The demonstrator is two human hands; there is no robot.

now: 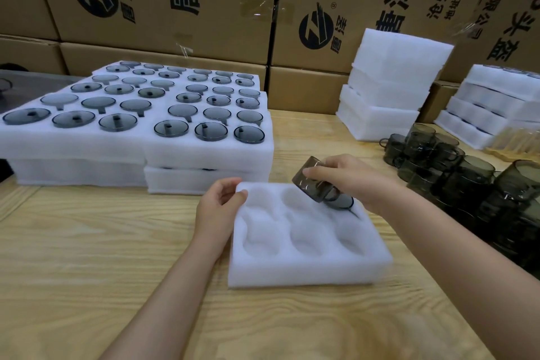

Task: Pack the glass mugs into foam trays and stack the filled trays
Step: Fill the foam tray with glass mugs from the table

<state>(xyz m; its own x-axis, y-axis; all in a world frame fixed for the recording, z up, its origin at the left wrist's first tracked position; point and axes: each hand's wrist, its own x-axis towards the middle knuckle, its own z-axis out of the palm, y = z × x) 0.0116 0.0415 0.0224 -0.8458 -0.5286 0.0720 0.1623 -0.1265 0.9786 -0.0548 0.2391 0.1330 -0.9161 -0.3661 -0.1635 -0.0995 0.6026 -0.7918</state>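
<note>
Your R hand (347,175) grips a smoky glass mug (314,183), tilted, its rim low over the far-right pocket of the foam tray (301,275) on the table (87,242). Your L hand (217,207) pinches the tray's far-left corner. Filled trays (204,155) sit stacked behind, to the left. Loose mugs (455,175) are grouped at the right.

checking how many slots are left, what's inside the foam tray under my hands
Five pockets of the foam tray show bare foam. The right hand tilts a smoky glass mug over the far-right pocket, hiding its inside. The left hand grips the tray's far-left corner.
</note>
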